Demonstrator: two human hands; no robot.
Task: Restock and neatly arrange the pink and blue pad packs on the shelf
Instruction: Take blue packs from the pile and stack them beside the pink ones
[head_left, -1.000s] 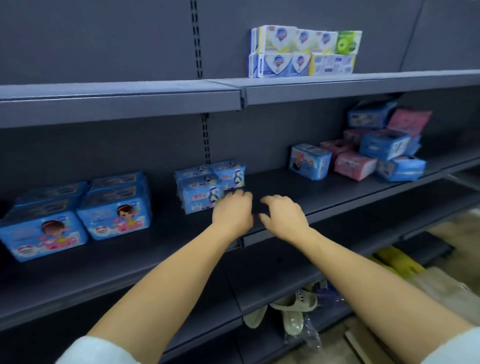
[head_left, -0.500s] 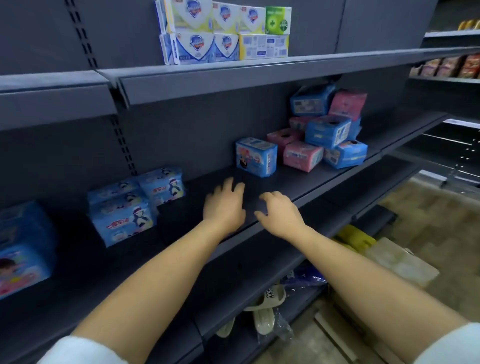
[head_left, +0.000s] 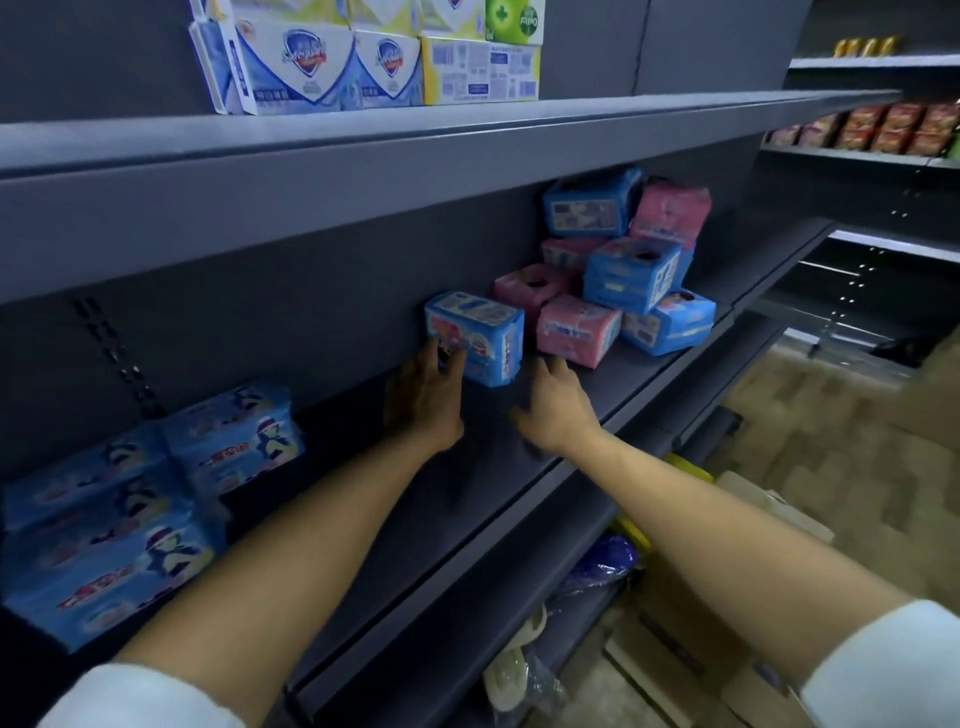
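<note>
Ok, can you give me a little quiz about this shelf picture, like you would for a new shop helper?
1. True or false: the right hand is holding a pink pack.
2. What sits on the top shelf? A) soap boxes B) bottles C) toys
3. Fill in: the lone pack standing left of the pile is coloured ____.
Key: 1 false; 2 A; 3 blue.
</note>
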